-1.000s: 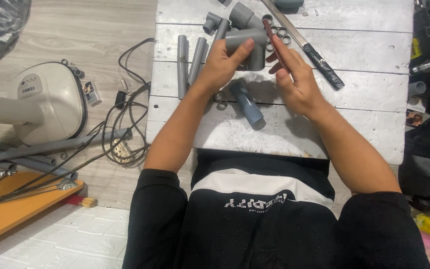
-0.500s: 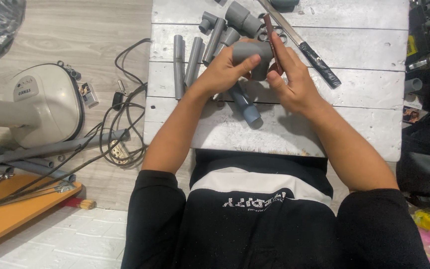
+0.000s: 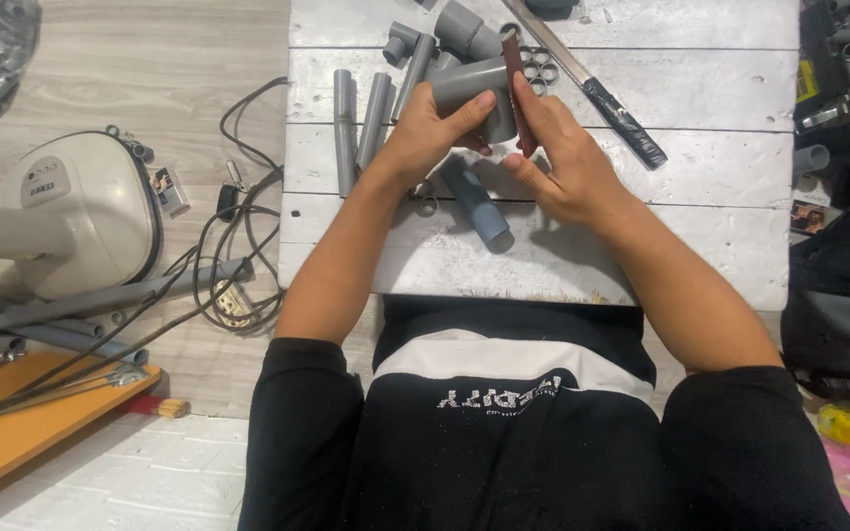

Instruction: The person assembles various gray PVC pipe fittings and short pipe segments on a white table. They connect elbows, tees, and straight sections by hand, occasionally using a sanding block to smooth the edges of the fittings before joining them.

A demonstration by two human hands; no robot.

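1. While the white plank table carries the work, well to the left of both hands a cream-coloured machine sits on the floor beside a tangle of black cables.
2. Just left of the left hand, three slim grey pipes lie side by side on the table, untouched.
3. The left hand is closed around a short grey pipe piece, thumb laid along its side, holding it lifted off the table with one end turned toward the right hand.
4. Under and between the hands, a blue-grey tube lies loose on the table, and more grey fittings are heaped beyond the fingertips.
5. The right hand is closed in a pinch on a thin dark reddish-brown strip, which stands upright against the end of the pipe piece; whether it is a blade or a file I cannot tell.
6. Right of the right hand, a long blade with a black taped handle lies aslant on the table.
7. By my reading, the step in hand is dressing or trimming the pipe piece's end. The next move calls for a steady left grip, the strip kept flat to the rim, and fingertips clear of its path.
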